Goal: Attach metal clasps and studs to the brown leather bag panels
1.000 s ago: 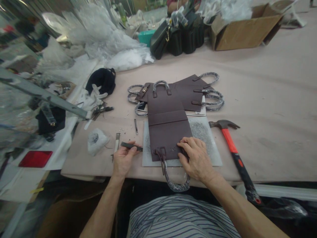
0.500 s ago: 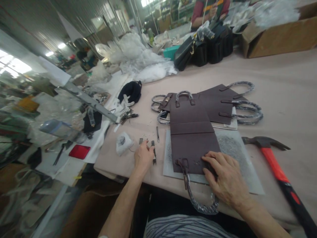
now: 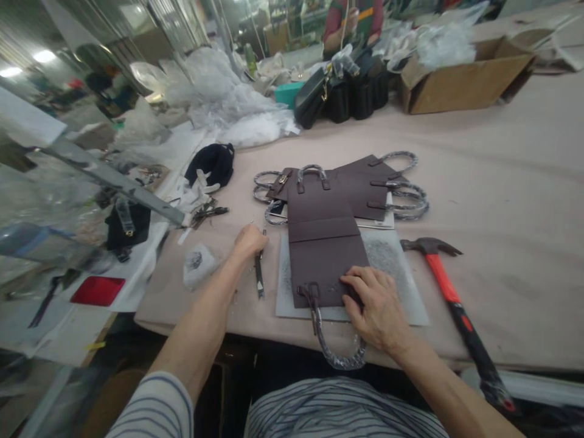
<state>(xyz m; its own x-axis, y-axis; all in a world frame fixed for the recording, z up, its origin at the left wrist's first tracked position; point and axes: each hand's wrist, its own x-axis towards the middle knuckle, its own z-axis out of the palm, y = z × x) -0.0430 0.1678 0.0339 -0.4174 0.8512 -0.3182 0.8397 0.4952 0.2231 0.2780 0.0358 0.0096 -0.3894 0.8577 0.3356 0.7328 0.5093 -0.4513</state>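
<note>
My left hand [image 3: 250,241] is on the table, left of the leather, with curled fingers pressed together; what they hold, if anything, is hidden. A thin metal rod [image 3: 264,232] shows at its fingertips, and a dark narrow tool [image 3: 259,274] lies just below. My right hand [image 3: 376,307] grips the near right edge of a dark brown leather bag panel [image 3: 326,258], fingers on top and thumb at the edge. This panel lies on a grey slab [image 3: 283,286]. Its plastic-wrapped handle [image 3: 340,359] hangs over the table's front edge.
A red-and-black claw hammer [image 3: 449,292] lies at the right. More brown bag panels [image 3: 365,188] with wrapped handles lie behind. A small plastic bag [image 3: 198,266] is at the left. Black bags [image 3: 340,97], a cardboard box [image 3: 460,82] and a person [image 3: 351,27] are across the table.
My left hand has moved forward over the scattered small pieces to the metal rod, its fingers drawn together. My right hand stays on the panel. The view has turned right.
</note>
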